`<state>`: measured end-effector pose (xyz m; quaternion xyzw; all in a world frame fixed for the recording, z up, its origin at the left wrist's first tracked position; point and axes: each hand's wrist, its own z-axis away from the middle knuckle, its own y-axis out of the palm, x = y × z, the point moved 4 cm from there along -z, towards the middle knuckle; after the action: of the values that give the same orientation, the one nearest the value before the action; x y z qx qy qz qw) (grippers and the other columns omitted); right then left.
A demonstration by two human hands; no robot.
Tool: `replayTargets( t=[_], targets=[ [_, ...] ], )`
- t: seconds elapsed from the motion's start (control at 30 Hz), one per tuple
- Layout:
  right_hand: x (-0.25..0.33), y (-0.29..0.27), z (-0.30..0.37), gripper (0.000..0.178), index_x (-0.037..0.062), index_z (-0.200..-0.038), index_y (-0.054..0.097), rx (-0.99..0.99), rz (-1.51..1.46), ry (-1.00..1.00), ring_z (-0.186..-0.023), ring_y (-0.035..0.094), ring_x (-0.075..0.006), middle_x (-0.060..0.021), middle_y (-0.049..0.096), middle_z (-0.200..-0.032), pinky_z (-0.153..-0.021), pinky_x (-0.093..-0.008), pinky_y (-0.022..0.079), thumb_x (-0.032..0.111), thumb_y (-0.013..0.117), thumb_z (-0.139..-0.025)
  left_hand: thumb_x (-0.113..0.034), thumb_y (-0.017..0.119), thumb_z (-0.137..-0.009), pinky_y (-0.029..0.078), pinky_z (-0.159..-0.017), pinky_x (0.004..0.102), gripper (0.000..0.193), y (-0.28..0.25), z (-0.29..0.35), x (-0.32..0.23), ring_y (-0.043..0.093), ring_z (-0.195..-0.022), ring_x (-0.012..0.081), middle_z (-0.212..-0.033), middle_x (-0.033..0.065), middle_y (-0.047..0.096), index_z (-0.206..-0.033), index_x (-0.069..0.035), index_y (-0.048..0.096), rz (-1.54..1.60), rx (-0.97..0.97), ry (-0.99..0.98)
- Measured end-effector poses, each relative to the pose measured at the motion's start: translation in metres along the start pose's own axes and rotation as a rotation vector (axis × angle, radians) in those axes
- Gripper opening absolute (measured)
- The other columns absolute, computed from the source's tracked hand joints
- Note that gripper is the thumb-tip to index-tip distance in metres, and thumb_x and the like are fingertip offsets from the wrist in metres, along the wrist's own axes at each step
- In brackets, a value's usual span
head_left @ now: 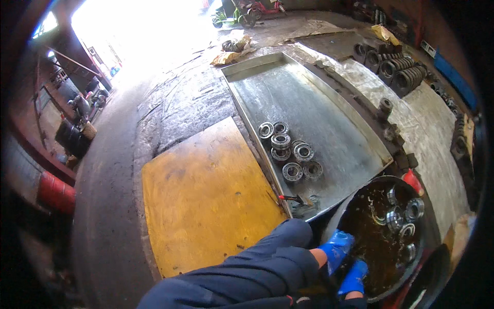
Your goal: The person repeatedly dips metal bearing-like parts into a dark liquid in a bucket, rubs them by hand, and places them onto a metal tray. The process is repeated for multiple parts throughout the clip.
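My left hand point(337, 249), in a blue glove, is at the near left side of a round tub point(333, 222) of dark brown liquid point(371, 247). Just right of it and closer to me is my right hand point(355, 278), gloved the same way. Both hands are closed, with the fingers curled down toward the liquid; whatever they grip is hidden. Several metal ball bearings point(414, 209) sit partly sunk along the tub's right side. More bearings point(292, 172) lie grouped, some stacked, in a shallow metal tray point(329, 123) beyond the tub. A small red-ended tool point(294, 199) rests at the tray's near left corner.
A yellow board point(206, 190) lies left of the tray. Rows of dark rings point(409, 78) stand on a pale sheet point(427, 134) at the right. A red object point(412, 183) touches the tub's far rim. Drums point(56, 193) line the left wall; a green scooter point(234, 18) is far off.
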<state>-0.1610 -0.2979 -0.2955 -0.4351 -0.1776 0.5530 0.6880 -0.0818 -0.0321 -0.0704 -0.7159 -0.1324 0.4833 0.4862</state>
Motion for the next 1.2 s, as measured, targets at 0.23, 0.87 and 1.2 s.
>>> replayTargets(
  t=[0.23,0.87,1.2],
  targets=[
    [0.034,-0.093,0.111,0.034,0.0125,-0.121,0.071,-0.032,-0.159,-0.031,-0.112,0.067,-0.0352,-0.0168,0.069,-0.126,-0.091,-0.0481,0.054,0.028,0.048,-0.101,-0.008,0.063,-0.081,0.054,-0.087,0.0479,0.019,0.001,0.015,0.018,0.071,-0.09,0.0391,-0.095,0.0211,0.073,-0.097,-0.005,0.074,0.09,-0.051,-0.15],
    [0.051,-0.121,0.133,0.035,0.002,-0.108,0.073,-0.077,-0.222,-0.119,-0.105,0.07,-0.036,-0.0195,0.072,-0.115,-0.087,-0.0476,0.055,0.031,0.055,-0.099,-0.01,0.065,-0.083,0.051,-0.086,0.0493,0.029,-0.004,0.009,0.01,0.07,-0.097,0.0373,-0.103,0.0187,0.072,-0.111,-0.008,0.069,0.007,0.044,-0.078],
    [0.039,-0.117,0.157,0.041,0.002,-0.122,0.07,-0.01,-0.618,0.029,-0.117,0.064,-0.0377,-0.0241,0.067,-0.126,-0.093,-0.048,0.051,0.033,0.05,-0.103,-0.008,0.061,-0.084,0.051,-0.09,0.0483,0.02,-0.008,0.011,0.016,0.07,-0.096,0.038,-0.101,0.0191,0.073,-0.099,-0.008,0.074,0.086,0.027,-0.177]
  ],
)
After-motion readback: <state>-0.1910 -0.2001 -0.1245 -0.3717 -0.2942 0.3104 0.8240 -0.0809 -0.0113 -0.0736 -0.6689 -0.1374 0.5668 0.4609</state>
